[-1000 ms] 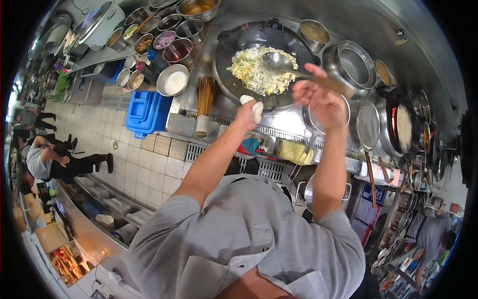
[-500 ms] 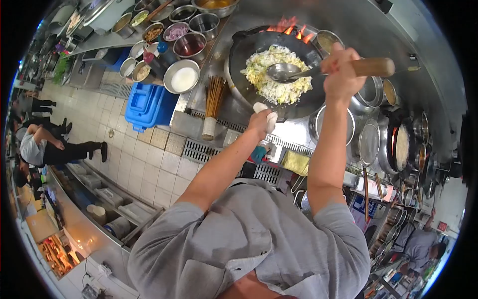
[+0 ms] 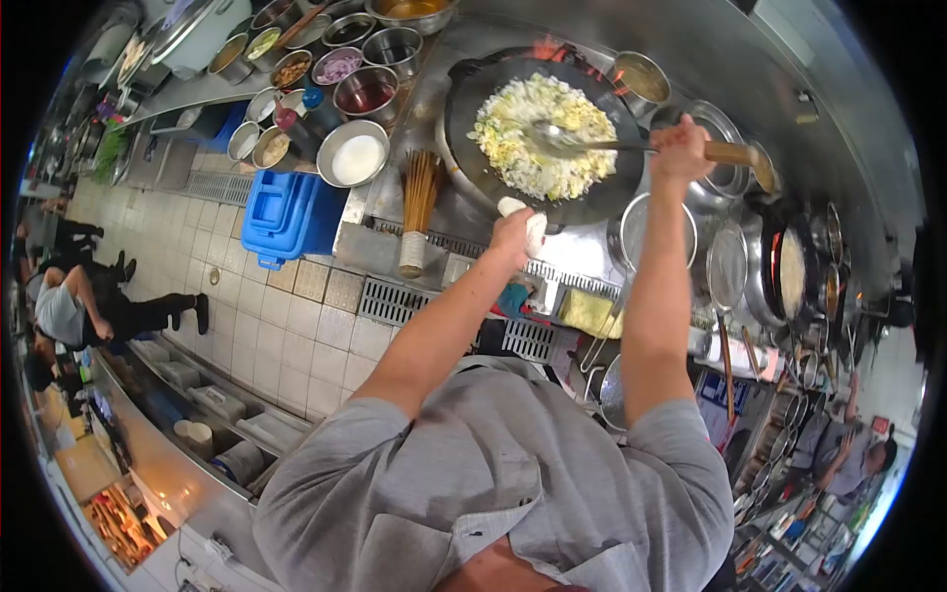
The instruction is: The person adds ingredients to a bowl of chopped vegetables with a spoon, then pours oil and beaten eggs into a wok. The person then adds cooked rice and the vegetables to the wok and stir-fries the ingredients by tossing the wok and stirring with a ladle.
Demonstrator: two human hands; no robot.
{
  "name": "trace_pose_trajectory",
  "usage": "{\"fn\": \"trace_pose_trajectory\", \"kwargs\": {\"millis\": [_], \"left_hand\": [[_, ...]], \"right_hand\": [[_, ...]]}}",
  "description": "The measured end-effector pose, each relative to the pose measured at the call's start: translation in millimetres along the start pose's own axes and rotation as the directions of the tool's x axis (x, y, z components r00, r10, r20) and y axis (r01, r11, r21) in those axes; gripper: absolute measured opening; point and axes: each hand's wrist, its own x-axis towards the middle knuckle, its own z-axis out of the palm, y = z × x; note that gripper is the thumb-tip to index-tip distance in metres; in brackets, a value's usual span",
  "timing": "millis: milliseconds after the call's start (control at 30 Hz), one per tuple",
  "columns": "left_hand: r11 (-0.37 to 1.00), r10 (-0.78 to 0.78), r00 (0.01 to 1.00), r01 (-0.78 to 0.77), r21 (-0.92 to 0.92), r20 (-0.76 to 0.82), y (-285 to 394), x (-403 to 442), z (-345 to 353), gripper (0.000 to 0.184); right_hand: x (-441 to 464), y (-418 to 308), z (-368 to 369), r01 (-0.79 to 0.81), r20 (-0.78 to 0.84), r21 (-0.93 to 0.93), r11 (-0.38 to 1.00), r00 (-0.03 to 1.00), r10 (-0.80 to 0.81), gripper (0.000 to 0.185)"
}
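Fried rice with egg (image 3: 545,158) lies spread in the middle of a black wok (image 3: 621,192), with flames behind its far rim. My right hand (image 3: 683,150) is wrapped round the wooden handle of a ladle (image 3: 602,146). The ladle's bowl is down in the rice and partly blurred. At the wok's near edge, my left hand (image 3: 513,237) is closed on a folded white cloth (image 3: 536,233); the cloth covers the spot where it meets the wok, so the wok's handle is hidden.
A bamboo brush (image 3: 419,212) stands left of the wok. Beyond it are a bowl of white contents (image 3: 357,155), several ingredient bowls (image 3: 367,91) and a blue bin (image 3: 286,217). To the right are a strainer (image 3: 727,266) and a second wok (image 3: 789,276). Other people stand at far left and right.
The ladle has dropped lower into the rice and its handle now lies flatter. My right hand has moved slightly down and right. The flames behind the wok look smaller.
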Motion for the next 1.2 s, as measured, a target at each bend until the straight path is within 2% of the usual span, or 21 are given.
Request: {"fn": "trace_pose_trajectory", "kwargs": {"millis": [67,133,200,267,300,367,400,500,567,633,700,733,767,800,833,900,1033,1067,1133,1167,1200], "left_hand": [[1.0,-0.013,0.997,0.012,0.005,0.081,-6,5,-11,0.013],[0.999,-0.041,0.999,0.041,-0.036,0.015,-14,-49,-23,0.011],[0.997,-0.073,0.997,0.072,-0.025,-0.036,11,-117,1,0.01],[0.986,-0.15,0.987,0.154,0.069,-0.064,25,-169,7,0.011],[0.98,-0.185,0.978,0.191,0.057,-0.096,23,-151,1,0.012],[0.991,-0.134,0.984,0.13,0.041,0.119,17,-92,-9,0.014],[0.997,-0.078,0.991,0.078,0.0,0.107,11,-77,-12,0.016],[0.997,-0.068,0.994,0.065,0.039,0.091,-38,-65,-91,0.013],[0.987,-0.131,0.989,0.137,0.089,-0.069,-56,-109,-123,0.014],[0.98,-0.155,0.988,0.152,0.127,0.018,-40,-167,-106,0.017],[0.99,-0.126,0.991,0.129,0.052,-0.045,-19,-162,-57,0.013],[0.989,-0.146,0.988,0.144,0.04,0.048,-7,-139,-40,0.018],[0.981,-0.187,0.979,0.183,0.062,0.083,3,-103,-24,0.021],[0.976,-0.185,0.98,0.192,0.104,-0.069,18,-102,8,0.022],[0.997,-0.07,0.993,0.069,0.017,0.094,9,-79,-1,0.023],[0.988,-0.082,0.991,0.067,0.141,0.102,-17,-57,-45,0.02],[0.978,-0.153,0.985,0.14,0.153,0.075,-67,-115,-140,0.015],[0.975,-0.163,0.986,0.158,0.156,0.024,-50,-150,-113,0.014],[0.974,-0.163,0.986,0.158,0.164,0.018,-24,-170,-76,0.013],[0.973,-0.209,0.974,0.216,0.082,-0.09,-4,-159,-42,0.016],[0.974,-0.219,0.975,0.217,0.066,0.025,6,-124,-32,0.019]], "right_hand": [[-13,-13,-9,-0.074,-0.018,0.069,0.995,0.997,0.076,0.034],[-30,-50,-8,-0.177,-0.067,0.133,0.975,0.98,0.187,0.037],[-47,-109,-35,-0.357,0.177,0.206,0.911,0.929,0.325,0.041],[-73,-137,-24,-0.3,0.179,0.132,0.945,0.945,0.274,0.043],[-84,-137,-25,-0.314,0.173,0.12,0.942,0.941,0.292,0.042],[-81,-105,1,-0.21,-0.043,0.074,0.975,0.976,0.214,0.039],[-81,-87,15,-0.116,-0.07,0.033,0.993,0.991,0.118,0.036],[-74,-70,21,0.031,0.033,0.09,0.995,0.999,-0.034,0.036],[-90,-98,10,0.063,0.091,0.182,0.981,0.993,-0.08,0.037],[-109,-121,-14,0.032,0.202,0.27,0.962,0.975,-0.089,0.038],[-128,-135,-23,0.012,0.218,0.17,0.985,0.975,-0.05,0.039],[-138,-138,-26,-0.009,0.226,0.113,0.994,0.974,-0.017,0.04],[-143,-130,-21,0.079,0.177,-0.012,0.997,0.981,-0.076,0.041],[-144,-111,-8,0.167,0.135,-0.134,0.977,0.98,-0.149,0.041],[-142,-93,1,0.174,0.114,-0.145,0.974,0.981,-0.158,0.042],[-133,-63,15,0.118,0.096,-0.049,0.992,0.989,-0.112,0.043],[-131,-104,9,0.287,0.173,0.074,0.955,0.939,-0.296,0.038],[-138,-115,0,0.228,0.243,0.282,0.932,0.923,-0.299,0.035],[-157,-134,-13,0.184,0.302,0.215,0.959,0.922,-0.244,0.034],[-165,-138,-16,0.147,0.338,0.176,0.973,0.919,-0.2,0.033],[-171,-128,-18,0.141,0.298,0.029,0.99,0.944,-0.143,0.032]]}}
